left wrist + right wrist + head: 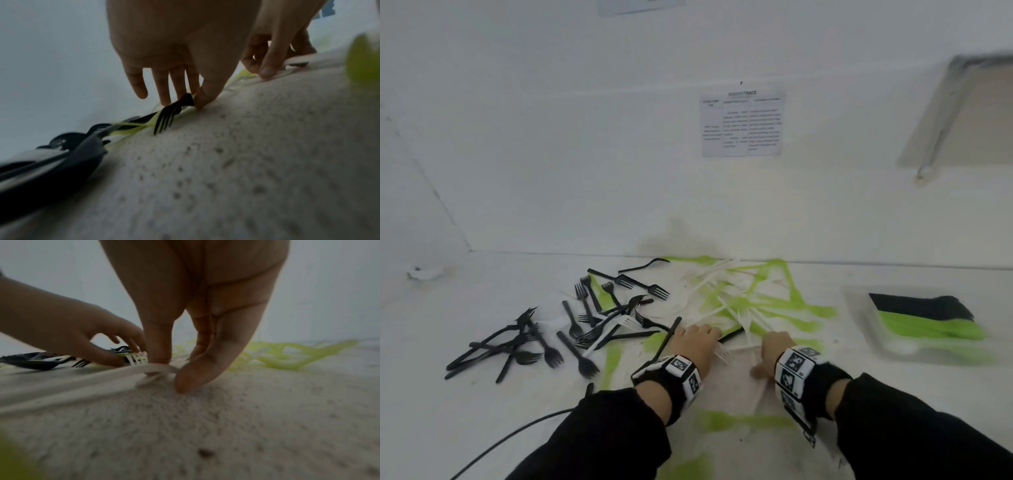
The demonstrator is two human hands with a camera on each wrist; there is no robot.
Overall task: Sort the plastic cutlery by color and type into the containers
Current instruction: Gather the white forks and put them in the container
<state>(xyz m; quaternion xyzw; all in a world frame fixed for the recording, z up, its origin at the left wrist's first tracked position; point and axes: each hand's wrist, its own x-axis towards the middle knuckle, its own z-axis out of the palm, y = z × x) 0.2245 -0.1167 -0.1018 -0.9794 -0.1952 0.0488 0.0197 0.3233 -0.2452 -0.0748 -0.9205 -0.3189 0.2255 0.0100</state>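
Note:
Black forks lie scattered at the left of the white table. A tangle of white and green cutlery fills the middle. My left hand reaches down at the pile's near edge; in the left wrist view its thumb and fingers pinch a black fork at the neck, tines on the table. Just to its right, my right hand pinches the end of a white utensil handle between thumb and forefinger. The piece is blurred, so its type is unclear.
A clear container at the right holds a black stack and a green stack. Loose green pieces lie near my forearms. A black cable crosses the front left. The wall stands close behind the pile.

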